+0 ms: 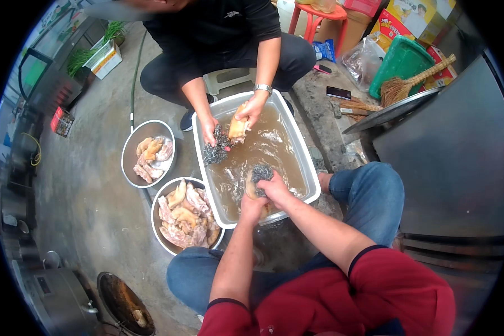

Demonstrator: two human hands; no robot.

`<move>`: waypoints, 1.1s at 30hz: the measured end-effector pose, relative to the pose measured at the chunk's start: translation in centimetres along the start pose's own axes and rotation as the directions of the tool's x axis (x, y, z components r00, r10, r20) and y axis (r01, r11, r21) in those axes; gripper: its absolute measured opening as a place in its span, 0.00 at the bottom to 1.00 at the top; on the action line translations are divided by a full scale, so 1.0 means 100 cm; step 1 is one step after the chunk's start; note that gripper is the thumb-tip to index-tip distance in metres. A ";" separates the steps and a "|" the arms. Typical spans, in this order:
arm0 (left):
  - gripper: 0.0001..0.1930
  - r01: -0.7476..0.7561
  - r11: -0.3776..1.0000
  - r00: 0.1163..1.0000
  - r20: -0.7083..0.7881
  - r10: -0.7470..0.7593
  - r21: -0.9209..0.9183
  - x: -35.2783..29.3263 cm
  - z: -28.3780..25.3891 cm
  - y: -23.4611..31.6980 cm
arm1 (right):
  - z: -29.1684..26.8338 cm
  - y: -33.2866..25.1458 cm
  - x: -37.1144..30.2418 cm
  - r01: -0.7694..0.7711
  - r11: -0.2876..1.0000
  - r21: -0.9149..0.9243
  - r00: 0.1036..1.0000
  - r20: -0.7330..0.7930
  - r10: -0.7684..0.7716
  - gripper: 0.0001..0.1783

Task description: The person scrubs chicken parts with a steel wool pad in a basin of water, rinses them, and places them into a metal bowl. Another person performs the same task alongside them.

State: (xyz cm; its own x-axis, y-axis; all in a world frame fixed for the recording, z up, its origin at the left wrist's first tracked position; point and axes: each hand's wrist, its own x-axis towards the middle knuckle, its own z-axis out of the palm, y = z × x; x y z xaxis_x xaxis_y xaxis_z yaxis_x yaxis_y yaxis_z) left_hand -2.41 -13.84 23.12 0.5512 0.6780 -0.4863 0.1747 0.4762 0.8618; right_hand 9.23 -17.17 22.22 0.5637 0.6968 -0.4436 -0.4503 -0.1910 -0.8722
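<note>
Over the near side of a white rectangular tub (206, 187) of murky brown water, my left hand (253, 208) grips a pale pig's trotter (251, 183), partly hidden by my fingers. Against it, my right hand (275, 189) is closed on a grey steel wool scrubber (262, 172). Across the tub a co-worker in black squats. One of that person's hands (253, 110) holds a yellowish trotter (238, 127); the other (208, 130) presses a dark steel wool scrubber (216, 150).
Left of the tub stand two round basins of trotters, a farther one (123, 162) and a fuller nearer one (155, 224). A green hose (133, 84) runs along the floor. A straw broom (397, 89), phone (339, 92) and green bin (396, 61) lie at right, near a metal panel (448, 157).
</note>
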 end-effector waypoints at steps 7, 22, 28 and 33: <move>0.18 0.016 0.995 0.997 0.070 -0.023 0.094 -0.007 -0.004 0.007 | 0.003 0.014 0.033 -0.133 0.988 -0.076 0.943 -0.318 0.103 0.25; 0.21 0.188 0.870 0.982 0.108 -0.155 -0.455 0.006 -0.010 0.003 | -0.095 0.066 0.059 0.112 0.010 -0.994 0.953 0.111 0.283 0.27; 0.25 0.211 0.822 0.977 0.102 -0.185 -0.530 0.014 -0.021 -0.007 | -0.074 0.012 0.074 -0.335 0.941 -0.044 0.932 0.129 0.337 0.26; 0.31 0.398 0.825 0.909 0.291 -0.298 -0.400 0.009 -0.013 -0.003 | -0.013 -0.018 0.027 0.019 0.974 -0.227 0.930 0.361 0.066 0.30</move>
State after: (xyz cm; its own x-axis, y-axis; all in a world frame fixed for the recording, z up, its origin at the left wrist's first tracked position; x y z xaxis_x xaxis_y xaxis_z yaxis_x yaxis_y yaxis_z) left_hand -3.02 -12.70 22.26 0.6868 0.3115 -0.6567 0.0374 0.8872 0.4599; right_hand 12.46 -15.82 22.32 0.2444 0.8852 -0.3958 -0.2710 -0.3296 -0.9044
